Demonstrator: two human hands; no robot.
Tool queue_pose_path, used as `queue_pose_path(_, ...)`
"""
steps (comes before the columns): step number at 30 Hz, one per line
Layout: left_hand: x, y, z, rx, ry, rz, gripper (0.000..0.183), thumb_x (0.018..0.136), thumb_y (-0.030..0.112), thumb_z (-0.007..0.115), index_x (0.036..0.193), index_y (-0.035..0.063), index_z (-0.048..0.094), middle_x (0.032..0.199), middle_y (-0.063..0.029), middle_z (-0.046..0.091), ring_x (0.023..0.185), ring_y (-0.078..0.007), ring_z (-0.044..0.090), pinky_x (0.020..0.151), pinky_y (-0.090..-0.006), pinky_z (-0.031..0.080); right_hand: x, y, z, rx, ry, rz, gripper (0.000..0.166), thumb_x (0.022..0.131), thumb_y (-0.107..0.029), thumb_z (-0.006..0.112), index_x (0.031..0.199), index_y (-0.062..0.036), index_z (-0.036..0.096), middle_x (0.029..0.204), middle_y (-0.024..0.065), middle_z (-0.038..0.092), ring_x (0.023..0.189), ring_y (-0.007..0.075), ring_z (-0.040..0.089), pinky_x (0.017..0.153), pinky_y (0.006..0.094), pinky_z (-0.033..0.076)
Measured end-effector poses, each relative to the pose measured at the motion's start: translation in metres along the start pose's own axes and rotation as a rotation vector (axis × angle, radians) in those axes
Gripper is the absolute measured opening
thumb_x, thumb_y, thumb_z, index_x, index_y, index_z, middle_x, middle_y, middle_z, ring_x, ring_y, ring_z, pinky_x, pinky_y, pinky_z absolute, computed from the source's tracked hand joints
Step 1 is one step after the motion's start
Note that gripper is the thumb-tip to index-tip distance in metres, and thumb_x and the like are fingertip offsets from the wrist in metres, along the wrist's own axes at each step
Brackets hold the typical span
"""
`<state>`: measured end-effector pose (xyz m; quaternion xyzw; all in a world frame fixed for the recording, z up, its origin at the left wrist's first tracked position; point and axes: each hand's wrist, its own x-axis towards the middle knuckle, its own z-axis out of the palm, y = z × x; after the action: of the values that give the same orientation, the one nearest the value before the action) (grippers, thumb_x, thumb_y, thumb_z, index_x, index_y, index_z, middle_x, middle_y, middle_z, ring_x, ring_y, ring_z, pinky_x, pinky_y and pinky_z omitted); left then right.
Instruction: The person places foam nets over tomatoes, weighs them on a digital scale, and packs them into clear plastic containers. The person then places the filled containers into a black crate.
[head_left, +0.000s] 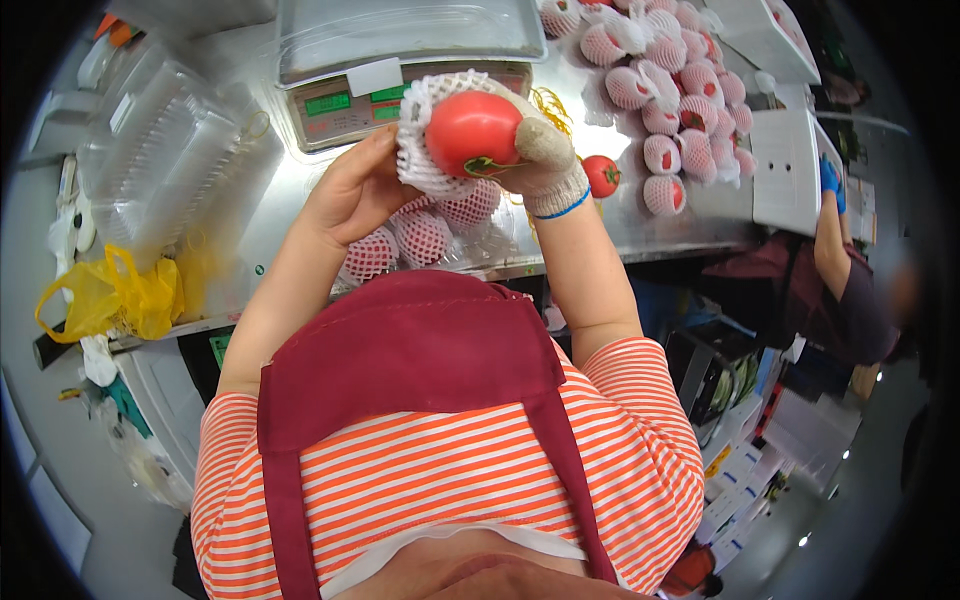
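My right hand (546, 154), in a knitted glove with a blue-edged cuff, grips a red tomato (474, 133), its thumb on the fruit's right side. A white foam net sleeve (418, 142) lies around the tomato's left and far sides. My bare left hand (364, 187) holds the sleeve's left edge with its fingertips; its other fingers are partly hidden. Below the hands, several tomatoes in foam nets (424, 238) sit in a clear plastic tray (499, 244). A bare tomato (602, 177) lies on the metal table just right of my right wrist.
A scale (330, 124) with a metal pan (412, 34) stands beyond my hands. Clear plastic containers (161, 150) and a yellow plastic bag (142, 296) are at left. Many netted tomatoes (697, 154) lie at right, near a white foam box (787, 172) and a blue-gloved co-worker (832, 277).
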<state>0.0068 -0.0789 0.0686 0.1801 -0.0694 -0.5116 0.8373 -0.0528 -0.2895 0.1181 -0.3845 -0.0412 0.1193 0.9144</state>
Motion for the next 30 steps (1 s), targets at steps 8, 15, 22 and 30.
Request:
queue_pose_path(8, -0.008, -0.039, 0.035, 0.937, 0.087, 0.326, 0.010, 0.091, 0.004, 0.064, 0.098, 0.0053, 0.057, 0.090, 0.0005, 0.060, 0.086, -0.0071, 0.058, 0.078, -0.0248, 0.049, -0.058, 0.021, 0.010, -1.444, 0.689, -0.303, 0.077, 0.071, -0.024, 0.076, 0.133, 0.0080, 0.046, 0.122, 0.0150, 0.061, 0.106, 0.0215, 0.063, 0.094, 0.0357, 0.051)
queue_pose_path(15, 0.031, -0.065, 0.016, 2.434, -0.156, 0.356, 0.061, 0.081, 0.035, 0.072, 0.135, 0.0121, 0.055, 0.142, -0.0192, 0.046, 0.138, -0.0372, 0.036, 0.113, -0.0603, 0.024, -0.112, 0.045, 0.006, -1.276, 0.873, -0.323, 0.073, 0.067, -0.020, 0.078, 0.129, 0.0030, 0.048, 0.119, 0.0189, 0.058, 0.108, 0.0290, 0.061, 0.094, 0.0392, 0.051)
queue_pose_path(22, 0.034, -0.053, -0.024, 2.431, 0.170, 0.223, 0.056, 0.087, 0.042, 0.066, 0.140, 0.0299, 0.054, 0.149, -0.0146, 0.043, 0.142, -0.0352, 0.035, 0.110, -0.0695, 0.023, -0.109, 0.078, 0.005, -1.796, 0.504, -0.163, 0.066, 0.064, -0.025, 0.077, 0.123, -0.0033, 0.054, 0.114, 0.0195, 0.059, 0.105, 0.0388, 0.059, 0.096, 0.0426, 0.048)
queue_pose_path(30, 0.014, -0.029, -0.024, 2.116, 0.214, 0.696, 0.057, 0.089, 0.028, 0.068, 0.142, 0.0172, 0.051, 0.143, -0.0147, 0.047, 0.141, -0.0338, 0.035, 0.115, -0.0552, 0.025, -0.099, 0.080, -0.002, -2.122, 0.409, -0.102, 0.065, 0.073, -0.029, 0.070, 0.128, 0.0002, 0.052, 0.129, 0.0217, 0.052, 0.129, 0.0409, 0.042, 0.114, 0.0531, 0.028)
